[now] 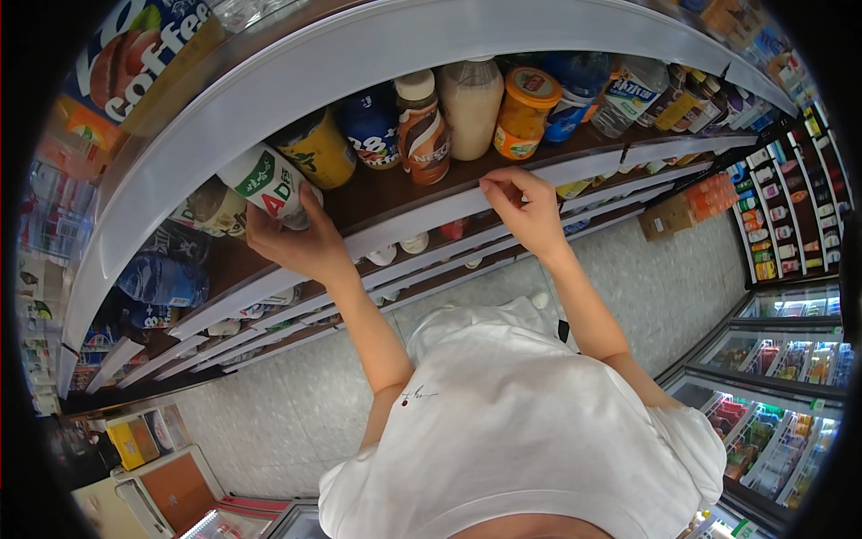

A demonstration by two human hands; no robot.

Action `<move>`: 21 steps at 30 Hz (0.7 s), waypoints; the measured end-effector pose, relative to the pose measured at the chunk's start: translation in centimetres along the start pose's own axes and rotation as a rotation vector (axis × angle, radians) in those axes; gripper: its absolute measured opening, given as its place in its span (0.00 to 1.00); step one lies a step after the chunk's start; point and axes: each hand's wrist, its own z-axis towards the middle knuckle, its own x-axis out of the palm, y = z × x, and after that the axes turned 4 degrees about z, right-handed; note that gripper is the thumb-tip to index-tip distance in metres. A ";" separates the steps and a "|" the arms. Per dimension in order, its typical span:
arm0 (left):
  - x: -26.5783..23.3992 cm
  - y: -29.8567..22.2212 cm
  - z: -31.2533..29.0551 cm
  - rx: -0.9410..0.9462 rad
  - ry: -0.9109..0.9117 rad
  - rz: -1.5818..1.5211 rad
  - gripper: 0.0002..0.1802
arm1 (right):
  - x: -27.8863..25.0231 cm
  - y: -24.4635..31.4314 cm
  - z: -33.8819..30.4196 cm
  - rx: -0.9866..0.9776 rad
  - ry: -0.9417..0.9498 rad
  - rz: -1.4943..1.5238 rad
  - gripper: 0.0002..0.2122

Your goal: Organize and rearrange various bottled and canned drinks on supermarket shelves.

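Observation:
My left hand [301,242] is wrapped round a white bottle with a green and red label [268,184], which leans on the brown shelf. Its thumb and fingers grip the lower part from both sides. Right beside it stands a yellow can [314,148]. My right hand [525,211] is at the shelf's front edge, fingers curled in and fingertips together, with nothing visible in them. Behind that hand are a jar of orange fruit [527,112] and a cream-coloured bottle [470,108]. A brown drink bottle [422,130] and a dark blue bottle [370,126] fill the row between.
A pale upper shelf edge [467,36] arches over the bottles. Lower shelves with more goods run beneath my hands. Cardboard boxes [687,208] sit on the grey floor [628,269] at right. Glass-door coolers [763,422] line the lower right.

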 end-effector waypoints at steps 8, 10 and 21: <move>-1.3 0.2 0.3 -0.119 0.154 -0.286 0.32 | 0.6 0.6 -0.3 -0.002 0.022 -0.015 0.05; -1.8 0.2 0.3 -0.155 0.186 -0.330 0.33 | 0.7 0.6 -0.4 0.011 0.029 -0.013 0.05; -4.0 0.4 0.0 -0.228 0.373 -0.535 0.32 | 2.8 0.3 -0.6 0.018 0.108 0.002 0.04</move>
